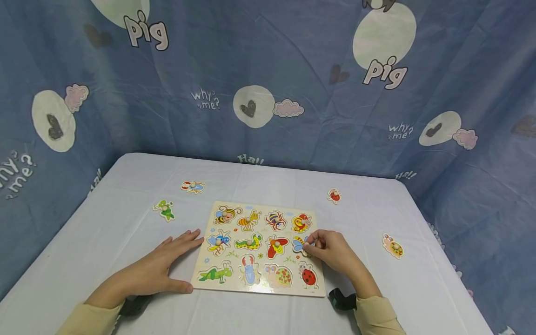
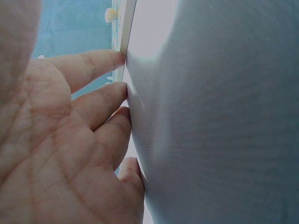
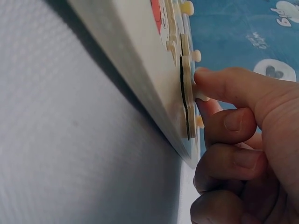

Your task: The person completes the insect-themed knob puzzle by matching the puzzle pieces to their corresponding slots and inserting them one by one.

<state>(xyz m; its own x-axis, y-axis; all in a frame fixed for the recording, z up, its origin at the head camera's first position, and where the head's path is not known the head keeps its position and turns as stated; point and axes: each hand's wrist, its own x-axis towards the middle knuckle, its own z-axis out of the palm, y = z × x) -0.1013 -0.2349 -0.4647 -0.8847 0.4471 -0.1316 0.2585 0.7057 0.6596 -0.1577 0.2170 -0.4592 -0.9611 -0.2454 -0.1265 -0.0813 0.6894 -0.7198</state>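
Note:
A wooden knob puzzle board [image 1: 261, 289] with pictures of insects lies on the table. My right hand [image 1: 335, 251] is over its right side, thumb and forefinger pinching the knob of a blue-winged bee puzzle piece [image 1: 298, 244]. In the right wrist view, a thin dark gap shows under that piece [image 3: 187, 84], so it sits slightly proud of the board. My left hand [image 1: 163, 265] lies spread at the board's left edge; in the left wrist view its fingertips [image 2: 119, 58] touch that edge. Most other pictures carry knobbed pieces, like the caterpillar piece [image 1: 249, 242].
Loose pieces lie around the board: a stag beetle piece [image 1: 193, 187] and a green grasshopper piece [image 1: 165, 211] at the left, a ladybug piece [image 1: 334, 196] and a snail piece [image 1: 393, 246] at the right. A blue printed curtain [image 1: 268, 56] hangs behind the white table [image 1: 125, 195].

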